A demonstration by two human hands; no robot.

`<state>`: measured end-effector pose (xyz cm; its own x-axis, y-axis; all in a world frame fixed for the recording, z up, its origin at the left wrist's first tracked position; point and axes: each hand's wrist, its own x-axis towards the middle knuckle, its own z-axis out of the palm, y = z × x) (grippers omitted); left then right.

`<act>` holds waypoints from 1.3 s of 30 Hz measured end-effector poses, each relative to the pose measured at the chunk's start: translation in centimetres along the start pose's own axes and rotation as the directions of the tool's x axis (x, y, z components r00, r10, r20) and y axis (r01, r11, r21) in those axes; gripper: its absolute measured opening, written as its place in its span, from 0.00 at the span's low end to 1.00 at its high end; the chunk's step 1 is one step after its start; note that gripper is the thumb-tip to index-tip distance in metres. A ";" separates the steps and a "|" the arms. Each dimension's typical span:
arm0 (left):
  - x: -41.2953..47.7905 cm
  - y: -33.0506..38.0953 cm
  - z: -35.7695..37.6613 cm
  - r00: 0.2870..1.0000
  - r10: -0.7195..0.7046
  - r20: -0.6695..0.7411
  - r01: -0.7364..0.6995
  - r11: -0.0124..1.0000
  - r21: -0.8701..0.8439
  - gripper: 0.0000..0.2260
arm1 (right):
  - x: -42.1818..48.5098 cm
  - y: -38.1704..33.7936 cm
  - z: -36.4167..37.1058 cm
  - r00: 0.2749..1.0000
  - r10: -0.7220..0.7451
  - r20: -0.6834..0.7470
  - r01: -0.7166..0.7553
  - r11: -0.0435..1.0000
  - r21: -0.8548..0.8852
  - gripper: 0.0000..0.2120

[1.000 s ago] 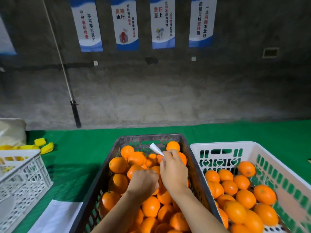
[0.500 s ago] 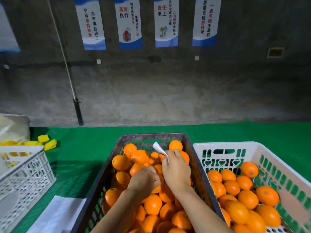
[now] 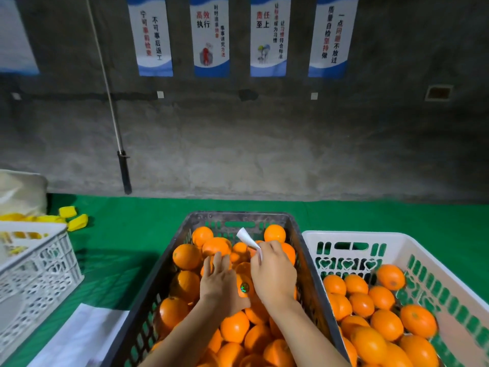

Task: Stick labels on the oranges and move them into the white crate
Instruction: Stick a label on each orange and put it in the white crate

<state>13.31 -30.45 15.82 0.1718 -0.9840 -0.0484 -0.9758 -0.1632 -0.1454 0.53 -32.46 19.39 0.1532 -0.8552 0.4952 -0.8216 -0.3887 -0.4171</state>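
Note:
A dark crate full of oranges stands in front of me, with the white crate holding several oranges to its right. My right hand grips a white strip of label paper above the dark crate. My left hand lies with straight fingers over the oranges, beside an orange that bears a small green label. That orange sits between my two hands.
A second white crate stands at the left on the green mat, with yellow pieces behind it. White paper lies at the lower left. A grey wall with posters rises beyond the mat.
My left hand has opened from a curled pose and its fingers now reach forward over the oranges. A labelled orange now shows between my hands. The right hand keeps hold of the paper strip.

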 end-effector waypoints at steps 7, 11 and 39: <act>-0.6 -0.8 -1.7 0.986 -0.112 -0.125 0.061 0.934 -0.352 0.36 | 0.0 0.2 -0.5 0.997 0.032 -0.074 -0.027 0.997 0.076 0.13; -1.1 -3.2 -3.9 0.783 -0.508 -0.359 -0.014 0.562 -0.827 0.30 | 0.3 0.1 -0.7 0.985 0.166 -0.040 -0.154 0.965 0.212 0.20; -0.3 -2.3 -2.4 0.944 -0.142 -0.298 -0.277 0.152 -0.949 0.17 | 0.2 -2.0 -0.2 0.909 0.147 0.391 -0.408 0.516 0.754 0.35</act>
<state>15.14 -29.97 18.55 0.2605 -0.9271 0.2694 -0.3243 0.1788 0.9289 2.04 -31.79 20.49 0.2331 -0.9682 0.0907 -0.0721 -0.1102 -0.9913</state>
